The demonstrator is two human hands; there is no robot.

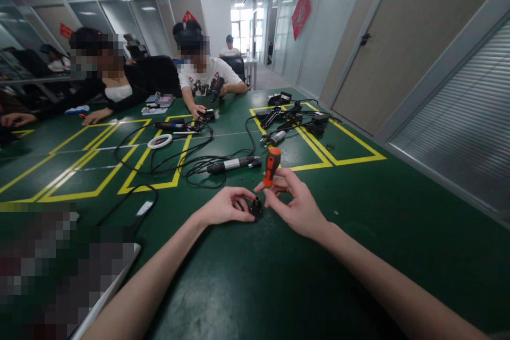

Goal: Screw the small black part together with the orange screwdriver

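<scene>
My left hand (227,205) grips a small black round part (256,206) by its side, thumb and fingers closed around it, close to the green tabletop. A short metallic neck sticks up from the part's middle. Just to the right, my right hand (297,202) holds a screwdriver (272,166) with an orange and dark grey handle, its butt end pointing up. The screwdriver's shaft and tip are hidden or too small to make out, so I cannot tell whether it touches the black part.
Beyond my hands lie a silver-and-black corded tool (233,164), a tangle of black cables and tools (292,114) and a white ring (160,141). Yellow tape (358,160) marks the green table (358,244). A blurred-out device (107,271) sits front left. Co-workers (209,71) sit across the table.
</scene>
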